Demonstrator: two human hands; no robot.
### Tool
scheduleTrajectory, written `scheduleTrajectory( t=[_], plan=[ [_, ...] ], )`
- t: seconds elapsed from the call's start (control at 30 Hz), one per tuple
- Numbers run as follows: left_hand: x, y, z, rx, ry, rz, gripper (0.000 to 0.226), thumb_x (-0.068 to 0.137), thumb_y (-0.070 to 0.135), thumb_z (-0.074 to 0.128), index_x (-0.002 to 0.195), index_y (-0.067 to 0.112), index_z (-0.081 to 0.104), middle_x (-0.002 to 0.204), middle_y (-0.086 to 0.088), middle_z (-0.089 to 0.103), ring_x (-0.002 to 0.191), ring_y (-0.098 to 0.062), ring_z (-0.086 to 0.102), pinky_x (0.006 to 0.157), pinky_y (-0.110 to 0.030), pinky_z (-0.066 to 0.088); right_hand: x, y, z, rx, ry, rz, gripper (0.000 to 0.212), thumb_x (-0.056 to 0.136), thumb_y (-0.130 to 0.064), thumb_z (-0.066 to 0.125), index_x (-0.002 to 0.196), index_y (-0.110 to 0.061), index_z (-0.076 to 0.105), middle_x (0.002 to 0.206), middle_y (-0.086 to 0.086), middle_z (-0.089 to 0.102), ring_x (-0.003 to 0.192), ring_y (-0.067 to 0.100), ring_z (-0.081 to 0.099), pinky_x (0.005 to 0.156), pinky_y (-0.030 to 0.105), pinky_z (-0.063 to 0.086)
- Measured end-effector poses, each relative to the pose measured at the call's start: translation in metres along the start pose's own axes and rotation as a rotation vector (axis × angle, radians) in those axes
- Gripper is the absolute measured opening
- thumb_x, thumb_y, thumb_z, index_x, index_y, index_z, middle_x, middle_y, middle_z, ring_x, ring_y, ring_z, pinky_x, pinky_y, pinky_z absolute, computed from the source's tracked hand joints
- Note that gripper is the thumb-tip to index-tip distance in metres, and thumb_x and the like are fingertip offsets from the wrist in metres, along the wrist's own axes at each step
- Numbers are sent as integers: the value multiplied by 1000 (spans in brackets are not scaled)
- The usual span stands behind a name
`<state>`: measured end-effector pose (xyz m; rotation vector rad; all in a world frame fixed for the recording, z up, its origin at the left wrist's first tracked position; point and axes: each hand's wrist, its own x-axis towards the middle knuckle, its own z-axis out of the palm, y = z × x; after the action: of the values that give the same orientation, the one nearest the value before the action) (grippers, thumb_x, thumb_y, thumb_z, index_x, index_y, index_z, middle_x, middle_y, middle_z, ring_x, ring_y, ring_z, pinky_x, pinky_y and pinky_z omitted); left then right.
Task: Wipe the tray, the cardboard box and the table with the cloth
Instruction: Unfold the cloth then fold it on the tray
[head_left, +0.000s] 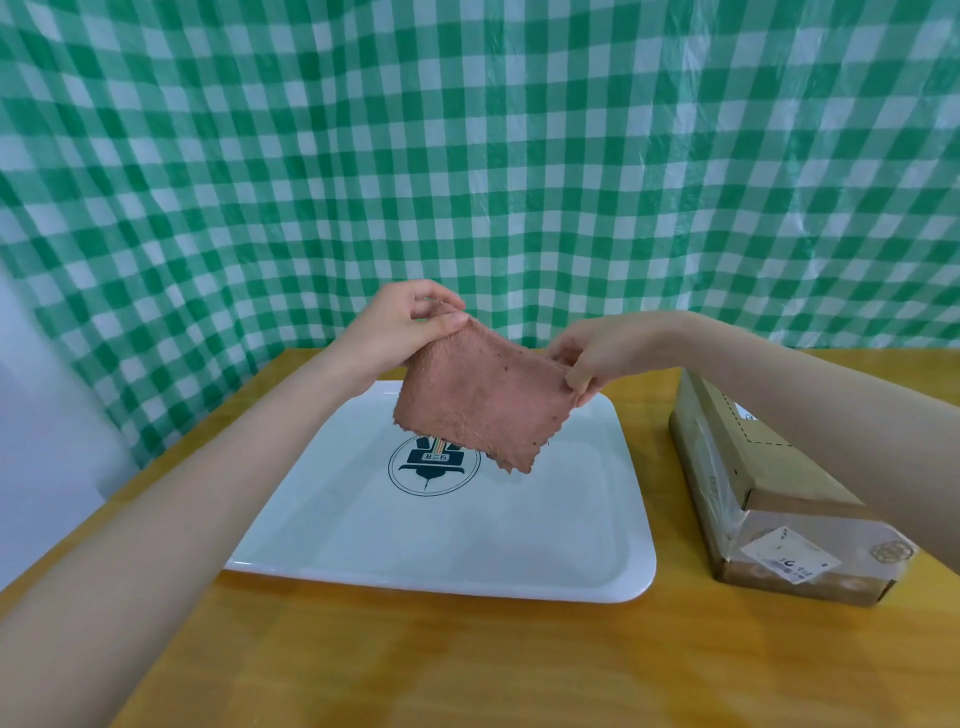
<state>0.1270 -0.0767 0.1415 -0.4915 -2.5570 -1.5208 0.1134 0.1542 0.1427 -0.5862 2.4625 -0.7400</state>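
A pink cloth (478, 405) hangs in the air above the far part of a white tray (441, 545) that bears a dark round emblem. My left hand (400, 332) pinches the cloth's upper left corner. My right hand (597, 358) pinches its right corner. The cloth is stretched between the two hands and does not touch the tray. A long cardboard box (769, 499) with a white label lies on the wooden table (467, 670) to the right of the tray, partly under my right forearm.
A green and white checked sheet (519, 156) hangs behind the table. The table's left edge runs diagonally beside my left forearm, with a pale wall or floor (41, 441) beyond it. Bare wood lies between tray and box and in front of both.
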Motion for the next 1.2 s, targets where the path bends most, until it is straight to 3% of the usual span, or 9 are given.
scheduleTrajectory(
  t=[0.1, 0.2, 0.33, 0.53, 0.67, 0.8, 0.97, 1.07, 1.2],
  plan=[
    [3, 5, 0, 55, -30, 18, 4, 90, 25, 62, 94, 24, 63, 90, 9, 70, 81, -8, 65, 62, -27, 49, -3, 2, -2, 7, -123, 15, 36, 88, 1, 51, 117, -18, 61, 113, 0, 68, 109, 13, 63, 99, 36, 49],
    [2, 9, 1, 62, -101, 12, 7, 89, 26, 62, 95, 22, 64, 89, 7, 72, 83, -10, 66, 67, -28, 50, -7, 3, -1, -64, -217, 20, 33, 91, -23, 60, 123, -26, 57, 122, -10, 63, 116, 5, 56, 103, 33, 45],
    [-1, 17, 8, 102, -287, 47, 15, 87, 24, 65, 99, 16, 64, 94, -4, 73, 82, -9, 68, 75, -22, 54, -5, -6, 8, 5, -2, -126, 54, 82, -51, 64, 131, -31, 51, 131, -19, 54, 125, 3, 48, 103, 32, 41],
    [-3, 26, 11, 114, -356, -3, 17, 85, 22, 68, 96, 15, 58, 76, 5, 73, 63, -4, 64, 53, -20, 48, -2, -28, 15, 322, 217, -253, 35, 83, -26, 70, 114, -10, 65, 108, 13, 70, 102, 19, 67, 90, 25, 53],
    [-3, 23, 14, 105, -264, -111, 34, 78, 25, 75, 100, 13, 52, 95, -14, 71, 72, -15, 64, 58, -27, 50, -4, -32, 11, 264, 246, -169, 42, 75, -25, 78, 114, -15, 66, 102, 7, 71, 98, 16, 68, 80, 21, 55],
    [-5, 19, 16, 60, -337, -192, 28, 84, 34, 66, 100, 11, 57, 86, -6, 65, 70, -12, 63, 58, -21, 54, -9, -36, 9, 259, 260, -201, 25, 76, -20, 77, 100, -15, 73, 70, -10, 71, 78, 5, 68, 69, 14, 52],
    [-10, 1, 21, -237, -429, -221, 42, 89, 44, 46, 103, 9, 64, 81, 6, 68, 72, -3, 65, 64, -16, 53, -10, -37, 6, 320, 296, -247, 23, 77, -15, 75, 100, -12, 72, 71, -9, 72, 88, 10, 67, 87, 25, 54],
    [-10, -14, 13, -288, -473, -173, 52, 74, 54, 57, 100, 9, 66, 87, 1, 68, 83, -10, 64, 78, -22, 55, -11, -33, 2, 373, 296, -247, 20, 79, -9, 72, 99, -13, 70, 67, -8, 70, 79, 8, 66, 81, 24, 56],
    [-9, -23, 0, -213, -473, -156, 71, 50, 44, 88, 105, 4, 67, 96, -4, 72, 87, -13, 68, 76, -22, 55, -13, -24, -3, 450, 313, -245, 15, 82, -9, 70, 95, -17, 67, 79, -3, 70, 80, 10, 67, 78, 25, 56]
  ],
)
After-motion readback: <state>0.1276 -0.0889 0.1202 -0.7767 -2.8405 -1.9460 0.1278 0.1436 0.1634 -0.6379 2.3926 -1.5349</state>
